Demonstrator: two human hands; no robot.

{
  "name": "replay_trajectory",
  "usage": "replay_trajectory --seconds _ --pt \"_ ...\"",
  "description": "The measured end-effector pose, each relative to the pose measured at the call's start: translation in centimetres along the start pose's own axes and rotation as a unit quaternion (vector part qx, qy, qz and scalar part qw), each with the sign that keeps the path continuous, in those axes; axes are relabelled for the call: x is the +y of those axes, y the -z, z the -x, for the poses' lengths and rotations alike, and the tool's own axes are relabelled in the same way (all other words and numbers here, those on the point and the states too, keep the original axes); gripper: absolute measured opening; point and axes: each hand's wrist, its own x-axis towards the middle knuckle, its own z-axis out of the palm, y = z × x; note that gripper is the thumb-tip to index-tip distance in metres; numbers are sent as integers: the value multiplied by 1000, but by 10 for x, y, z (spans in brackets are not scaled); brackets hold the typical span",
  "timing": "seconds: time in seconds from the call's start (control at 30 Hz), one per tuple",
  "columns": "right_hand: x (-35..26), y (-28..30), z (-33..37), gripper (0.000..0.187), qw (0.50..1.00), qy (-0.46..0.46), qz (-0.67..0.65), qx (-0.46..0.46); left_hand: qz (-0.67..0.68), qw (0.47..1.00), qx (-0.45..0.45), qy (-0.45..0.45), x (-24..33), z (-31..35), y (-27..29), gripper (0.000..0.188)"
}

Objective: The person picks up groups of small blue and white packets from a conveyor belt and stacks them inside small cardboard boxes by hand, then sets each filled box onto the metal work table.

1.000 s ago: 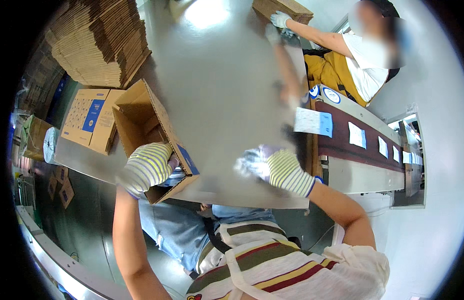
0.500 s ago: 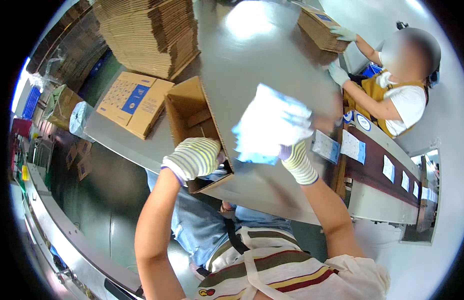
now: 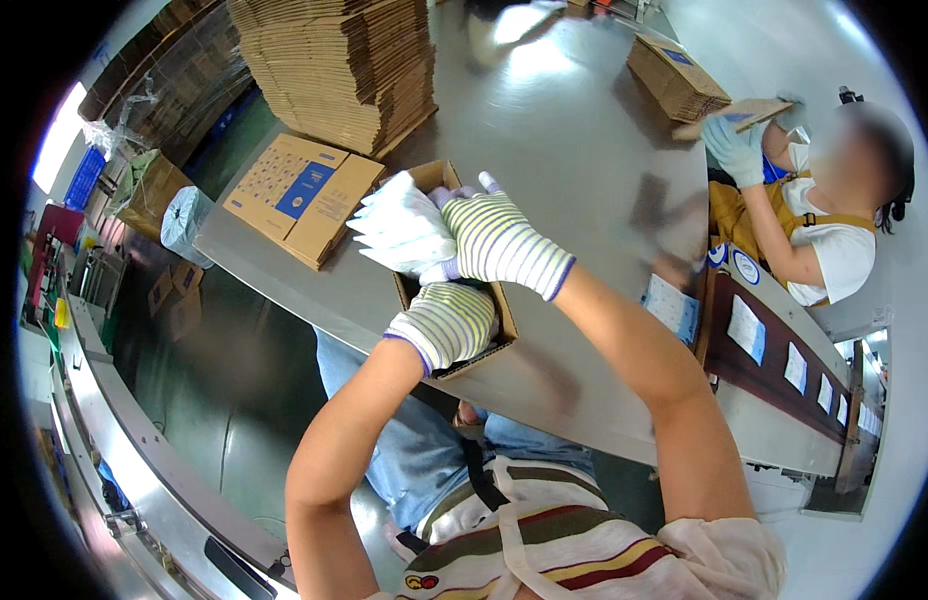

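In my right hand point(image 3: 499, 240), in a striped glove, is a stack of flat white and light-blue packets point(image 3: 404, 225). Its fingers are closed on the stack's right side, above an open cardboard box point(image 3: 506, 338). Beneath it my left hand point(image 3: 446, 322), gloved the same way, reaches into the near part of the box. The left fingers are bent downward and mostly out of sight, so their hold is hidden. Both hands and the packets cover most of the box's inside.
Left of the box lies a flattened printed carton point(image 3: 299, 195), before a tall stack of flat cartons point(image 3: 334, 75). On the right, spaced packets lie on a dark conveyor belt point(image 3: 774, 350), and other packets point(image 3: 671, 308) rest at its end. Across the metal table point(image 3: 564, 150), a gloved co-worker point(image 3: 814, 210) handles cardboard.
My right hand has carried the packets leftward from the open table to above the box. My left hand stays at the box. The co-worker has lifted a piece of cardboard.
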Motion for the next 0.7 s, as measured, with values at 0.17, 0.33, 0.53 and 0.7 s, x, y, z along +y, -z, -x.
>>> replay_trajectory --seconds 0.17,0.33,0.53,0.7 --pt "-3 3 3 73 993 36 97 -51 41 999 5 1 -1 6 -1 35" --pt "7 14 9 79 993 -3 45 -105 238 936 255 46 0 17 92 28" --pt "-5 36 31 90 998 41 -17 -41 10 979 85 182 -86 -45 69 31" --pt "-45 41 109 66 985 131 -88 67 -12 970 -147 192 -120 -57 17 41"
